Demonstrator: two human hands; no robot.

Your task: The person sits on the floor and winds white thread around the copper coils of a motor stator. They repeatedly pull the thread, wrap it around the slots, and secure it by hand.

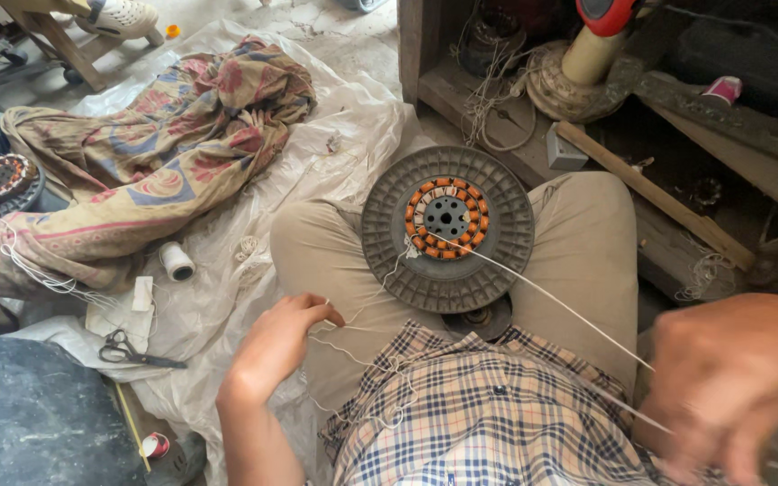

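While both hands' fingers pinch white thread (551, 301), plastic sheeting (335, 153) covers concrete floor (317, 27).

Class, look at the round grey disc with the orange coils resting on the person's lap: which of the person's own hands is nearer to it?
Left. The left hand sits just below-left of the disc, pinching white thread. The right hand, blurred, is farther off at lower right, pulling a taut thread away from the coils.

two wound stators (446, 218), one thread spool (176, 261); one scissors (137, 351)
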